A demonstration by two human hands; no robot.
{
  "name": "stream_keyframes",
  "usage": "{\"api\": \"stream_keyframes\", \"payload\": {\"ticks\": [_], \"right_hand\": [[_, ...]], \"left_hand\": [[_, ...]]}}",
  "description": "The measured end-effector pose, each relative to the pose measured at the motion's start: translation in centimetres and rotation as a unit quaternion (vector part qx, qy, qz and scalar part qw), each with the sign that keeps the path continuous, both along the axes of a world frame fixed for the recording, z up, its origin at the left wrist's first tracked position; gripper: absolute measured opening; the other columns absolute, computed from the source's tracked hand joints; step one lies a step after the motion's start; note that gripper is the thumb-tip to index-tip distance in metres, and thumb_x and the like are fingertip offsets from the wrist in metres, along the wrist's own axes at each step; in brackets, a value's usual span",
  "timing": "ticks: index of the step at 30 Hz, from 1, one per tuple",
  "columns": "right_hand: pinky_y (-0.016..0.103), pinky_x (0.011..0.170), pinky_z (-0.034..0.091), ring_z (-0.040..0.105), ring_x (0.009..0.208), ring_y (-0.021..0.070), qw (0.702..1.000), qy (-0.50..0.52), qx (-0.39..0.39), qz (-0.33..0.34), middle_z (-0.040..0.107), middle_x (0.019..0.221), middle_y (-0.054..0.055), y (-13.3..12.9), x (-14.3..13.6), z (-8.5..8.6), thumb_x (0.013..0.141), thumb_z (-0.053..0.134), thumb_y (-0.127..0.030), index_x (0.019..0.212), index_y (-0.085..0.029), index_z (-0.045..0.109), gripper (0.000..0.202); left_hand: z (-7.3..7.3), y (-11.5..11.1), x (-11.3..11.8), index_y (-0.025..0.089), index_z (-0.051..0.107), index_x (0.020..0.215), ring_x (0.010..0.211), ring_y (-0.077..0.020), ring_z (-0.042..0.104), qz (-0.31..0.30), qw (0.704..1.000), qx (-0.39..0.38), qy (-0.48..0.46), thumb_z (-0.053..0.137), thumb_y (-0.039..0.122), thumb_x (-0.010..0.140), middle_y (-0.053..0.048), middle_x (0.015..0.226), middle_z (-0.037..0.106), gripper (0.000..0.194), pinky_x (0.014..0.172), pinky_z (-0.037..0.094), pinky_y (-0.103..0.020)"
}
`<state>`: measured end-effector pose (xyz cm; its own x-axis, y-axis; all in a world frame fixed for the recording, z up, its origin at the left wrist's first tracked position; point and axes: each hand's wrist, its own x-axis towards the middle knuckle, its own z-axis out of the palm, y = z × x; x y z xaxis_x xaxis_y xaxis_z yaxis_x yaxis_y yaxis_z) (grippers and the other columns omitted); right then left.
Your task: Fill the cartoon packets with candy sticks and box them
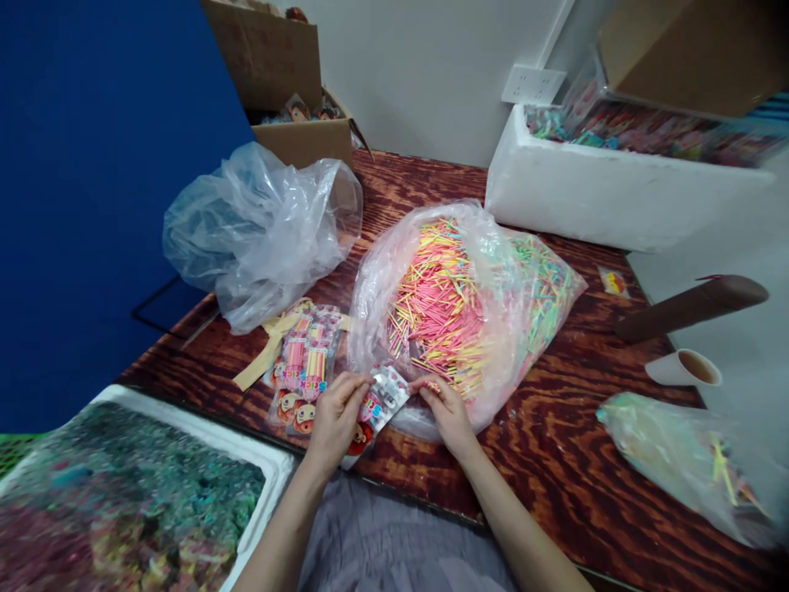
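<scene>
Between my two hands is a small printed plastic packet (388, 390), silvery at its upper end, with coloured lettering and a red-haired cartoon figure lower down. My left hand (336, 415) pinches its left edge. At the opposite corner, my right hand (449, 413) has its fingertips closed on the packet's edge; a few coloured bits show at those fingers. Just behind the hands, a large clear plastic bag (376, 288) lies open, full of thin pink and yellow sticks (440, 288). Several similar printed packets (305, 362) lie left of my left hand.
A crumpled clear bag (265, 230) and a cardboard box (308, 140) stand at the back left. White foam boxes (573, 181) hold packets at the back right and loose coloured pieces at the front left. A paper cup (669, 368), brown tube (684, 308) and filled bag (666, 452) are at right.
</scene>
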<state>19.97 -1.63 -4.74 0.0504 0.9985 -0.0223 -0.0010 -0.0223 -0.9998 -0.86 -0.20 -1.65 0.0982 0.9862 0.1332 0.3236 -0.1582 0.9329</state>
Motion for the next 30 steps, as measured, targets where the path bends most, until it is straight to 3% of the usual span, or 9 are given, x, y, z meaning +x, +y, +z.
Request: {"api": "stream_keyframes", "payload": {"ticks": [2,4,7,10,16,23,30], "right_hand": [[0.034,0.082,0.05,0.066,0.082,0.0199,0.995,0.09,-0.022,-0.037,0.071,0.083,0.001,0.5,-0.2,1.1,0.085,0.065,-0.036,0.086,-0.022,0.067,0.014],[0.037,0.086,0.052,0.068,0.084,0.0195,0.971,0.225,-0.04,-0.064,0.072,0.082,0.0,1.4,-0.5,2.8,0.083,0.068,-0.037,0.089,-0.024,0.065,0.015],[0.042,0.101,0.047,0.068,0.095,0.0192,0.92,0.387,-0.046,-0.038,0.072,0.087,0.0,3.1,-1.0,5.6,0.081,0.072,-0.03,0.088,-0.023,0.064,0.013],[0.04,0.108,0.042,0.067,0.1,0.0174,0.893,0.447,-0.054,-0.008,0.073,0.09,0.0,4.2,-1.7,7.5,0.08,0.072,-0.024,0.085,-0.022,0.066,0.009],[0.041,0.103,0.047,0.071,0.095,0.0207,0.911,0.403,-0.085,0.017,0.075,0.083,0.002,3.6,-2.8,8.0,0.079,0.073,-0.026,0.086,-0.019,0.068,0.011],[0.041,0.106,0.043,0.07,0.097,0.0213,0.922,0.381,-0.071,-0.016,0.077,0.087,0.005,3.7,-2.4,9.0,0.079,0.073,-0.029,0.084,-0.019,0.068,0.011],[0.039,0.096,0.046,0.068,0.092,0.0214,0.943,0.313,-0.115,-0.013,0.075,0.084,0.003,2.2,-3.3,8.3,0.079,0.072,-0.03,0.082,-0.021,0.066,0.012]], "left_hand": [[0.2,-0.3,0.4,0.019,0.072,0.09,0.087,-0.0176,0.063,-0.011,1.0,-0.006,-0.012,0.053,0.029,0.092,-0.005,0.089,0.067,0.021,0.077,0.047,-0.026],[0.3,-0.5,0.8,0.018,0.073,0.092,0.088,-0.0178,0.064,-0.026,0.999,-0.018,-0.025,0.053,0.029,0.092,-0.006,0.09,0.067,0.022,0.077,0.048,-0.026],[0.4,-0.9,1.4,0.018,0.074,0.092,0.089,-0.0181,0.063,-0.044,0.997,-0.04,-0.044,0.053,0.03,0.092,-0.006,0.092,0.067,0.023,0.079,0.048,-0.027],[0.4,-1.1,1.8,0.018,0.074,0.092,0.089,-0.0185,0.063,-0.05,0.996,-0.053,-0.06,0.054,0.031,0.092,-0.006,0.092,0.068,0.024,0.079,0.048,-0.028],[0.1,-1.3,1.7,0.018,0.074,0.095,0.088,-0.0174,0.062,-0.056,0.995,-0.057,-0.065,0.052,0.029,0.093,-0.006,0.091,0.065,0.024,0.076,0.046,-0.026],[0.4,-1.3,1.7,0.019,0.074,0.091,0.084,-0.0163,0.061,-0.06,0.995,-0.057,-0.059,0.053,0.027,0.093,-0.005,0.087,0.064,0.022,0.073,0.045,-0.025],[0.5,-1.5,2.0,0.018,0.074,0.094,0.086,-0.0171,0.062,-0.035,0.995,-0.041,-0.089,0.053,0.026,0.092,-0.005,0.089,0.065,0.022,0.075,0.047,-0.026]]}}
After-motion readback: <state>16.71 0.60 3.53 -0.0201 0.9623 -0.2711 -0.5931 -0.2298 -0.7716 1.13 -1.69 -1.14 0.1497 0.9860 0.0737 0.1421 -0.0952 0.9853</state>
